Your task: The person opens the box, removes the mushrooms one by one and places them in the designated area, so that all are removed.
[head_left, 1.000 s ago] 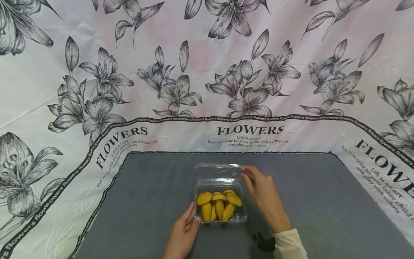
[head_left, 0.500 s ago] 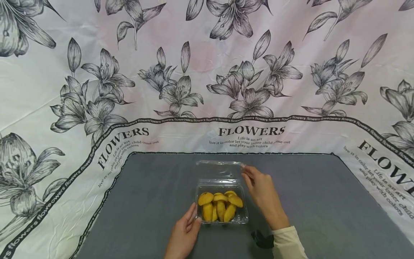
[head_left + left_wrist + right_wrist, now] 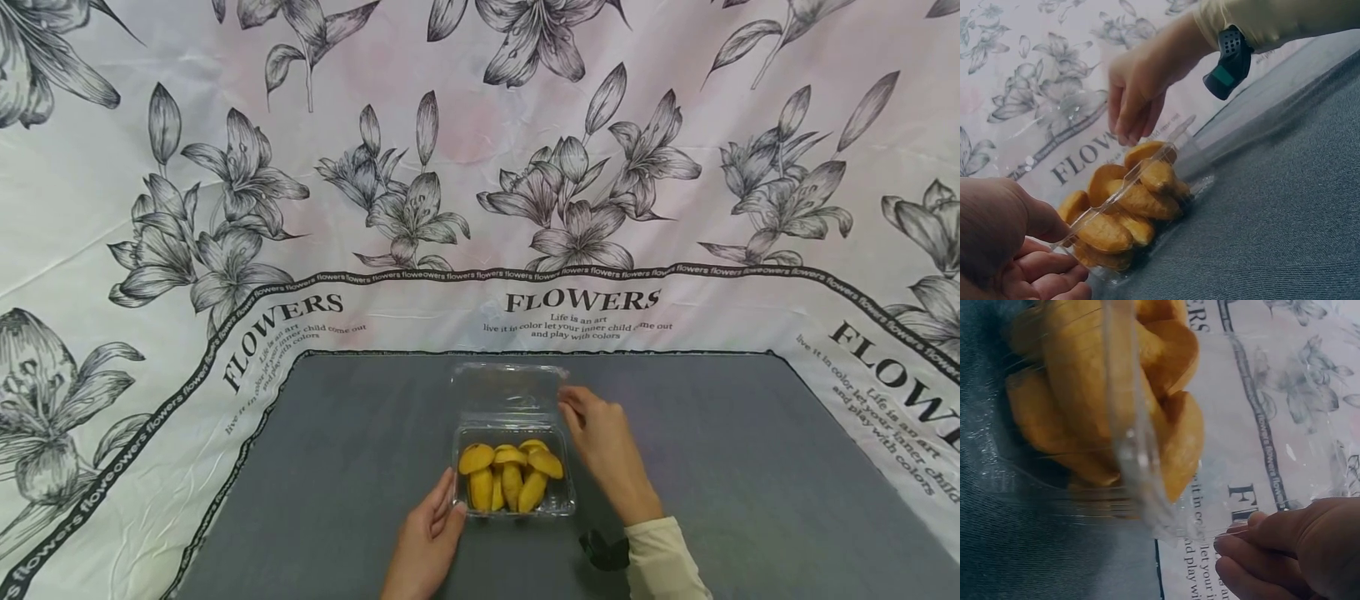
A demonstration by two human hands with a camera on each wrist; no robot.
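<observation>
**A:** Start wide: what lies around your hands?

**B:** Beyond both of them hangs a flowered backdrop printed FLOWERS, and under them is a grey table. Between them sits a clear clamshell box full of yellow pastries.

**A:** And which step would you say you're at?

**B:** Judging by the lid, which stands raised past your fingertips, the box is part-way through being opened or shut (the pictures alone don't settle which). Your right hand has its fingertips pinching the lid's right edge; the right wrist view shows the clear rim caught between them. Your left hand braces the box's near left corner, thumb and fingers curled against the wall.

**A:** What does the next move call for?

**B:** Keep the left hand firm so the light box doesn't slide, and swing the lid gently about its hinge. A black wrist device sits on your right arm beside a cream sleeve.
</observation>
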